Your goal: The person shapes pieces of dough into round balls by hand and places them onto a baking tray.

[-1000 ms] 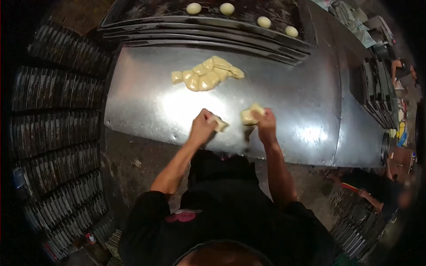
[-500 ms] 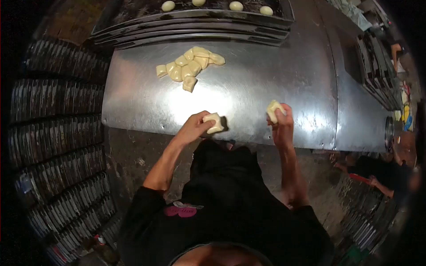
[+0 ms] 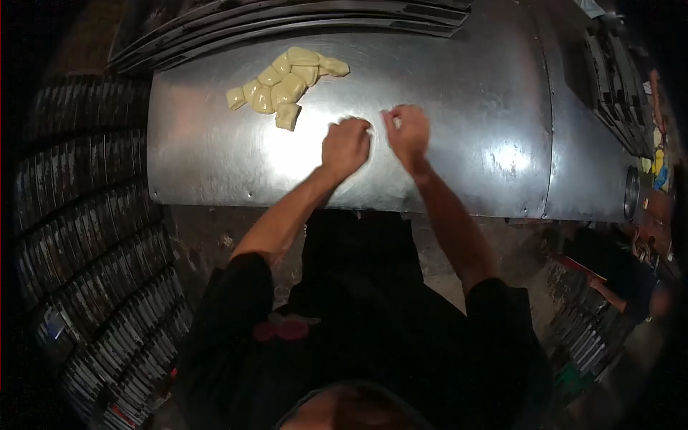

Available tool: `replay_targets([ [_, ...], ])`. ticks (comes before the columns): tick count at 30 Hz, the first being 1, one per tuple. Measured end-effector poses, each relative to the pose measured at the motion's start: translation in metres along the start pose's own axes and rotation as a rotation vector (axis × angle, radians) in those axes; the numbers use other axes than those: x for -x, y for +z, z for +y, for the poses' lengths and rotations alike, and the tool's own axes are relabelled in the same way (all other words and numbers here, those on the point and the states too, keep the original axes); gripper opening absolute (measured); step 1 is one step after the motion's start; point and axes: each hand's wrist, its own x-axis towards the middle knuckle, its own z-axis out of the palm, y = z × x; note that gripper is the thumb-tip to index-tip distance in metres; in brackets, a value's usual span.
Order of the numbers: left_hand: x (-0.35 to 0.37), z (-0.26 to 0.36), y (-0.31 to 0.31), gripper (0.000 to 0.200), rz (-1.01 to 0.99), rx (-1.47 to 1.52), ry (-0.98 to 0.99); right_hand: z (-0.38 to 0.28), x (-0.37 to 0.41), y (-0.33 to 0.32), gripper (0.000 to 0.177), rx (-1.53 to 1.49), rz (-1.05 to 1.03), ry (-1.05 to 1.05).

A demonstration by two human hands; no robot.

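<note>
On the metal table, my left hand [image 3: 347, 145] is curled with its palm down, to the right of the bright glare. My right hand [image 3: 408, 133] is curled close beside it, thumb side toward the left hand, with a small gap between the two. Both hands are somewhat blurred, and whatever lies under or inside the fingers is hidden. A cluster of several pale, shiny dough pieces [image 3: 288, 89] lies up and to the left of my hands, its lowest piece nearest my left hand.
The metal table [image 3: 473, 93] has a stack of trays [image 3: 287, 23] along its far edge. More trays [image 3: 618, 89] lean at the right. Racks of dark trays [image 3: 93, 215] fill the left side. Another person [image 3: 616, 276] is at the lower right, near the floor.
Both hands have moved forward over the table and come close together, turned palm down. The dough pieces they held no longer show. The view has shifted, so the dough balls on the top tray are out of sight.
</note>
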Motion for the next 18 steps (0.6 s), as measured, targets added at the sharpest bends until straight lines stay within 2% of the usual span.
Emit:
replay_targets([
  [1,0.014,0.002,0.001,0.012,-0.31,-0.046,-0.073,-0.028,0.008,-0.017,0.015,0.176,-0.323,0.049],
  [2,0.03,0.006,-0.019,0.01,-0.305,0.043,0.138,-0.02,0.04,-0.022,0.018,0.121,-0.264,-0.068],
  [3,0.052,-0.006,-0.034,0.008,-0.28,0.045,0.261,0.001,0.074,-0.034,0.019,0.117,-0.118,-0.274],
  [4,0.067,-0.03,-0.046,0.007,-0.253,0.042,0.387,0.027,0.088,-0.057,0.019,0.141,-0.251,-0.278],
  [5,0.067,-0.059,-0.059,0.007,-0.427,-0.09,0.368,0.042,0.093,-0.073,0.018,0.165,-0.388,-0.273],
  [6,0.052,-0.076,-0.069,0.009,-0.595,-0.226,0.346,0.042,0.077,-0.068,0.018,0.168,-0.38,-0.283],
  [8,0.014,-0.064,-0.043,0.015,-0.237,-0.182,0.263,0.038,0.034,-0.046,0.019,0.166,-0.068,-0.203],
  [9,-0.009,-0.043,-0.023,0.015,-0.101,-0.162,0.198,0.017,0.001,-0.032,0.018,0.189,-0.176,-0.008],
  [10,-0.025,-0.024,-0.008,0.017,-0.097,-0.143,0.103,-0.005,-0.016,-0.013,0.02,0.032,0.084,-0.043],
  [12,-0.022,-0.007,0.014,0.018,-0.346,-0.142,-0.04,-0.014,-0.004,0.003,0.018,0.184,-0.057,-0.009],
  [13,-0.01,-0.009,0.002,0.017,-0.307,-0.05,0.089,-0.009,0.016,-0.01,0.013,0.133,-0.084,-0.084],
  [14,0.021,-0.014,-0.019,0.017,-0.28,0.044,0.208,0.01,0.053,-0.025,0.013,0.242,-0.188,-0.185],
  [15,0.042,-0.03,-0.036,0.019,-0.305,-0.008,0.329,0.031,0.078,-0.037,0.012,0.351,-0.288,-0.286],
  [16,0.054,-0.055,-0.054,0.019,-0.36,-0.097,0.465,0.041,0.079,-0.044,0.012,0.353,-0.273,-0.293],
  [18,0.032,-0.075,-0.052,0.02,-0.434,-0.181,0.433,0.049,0.065,-0.052,0.014,0.226,-0.187,-0.326],
])
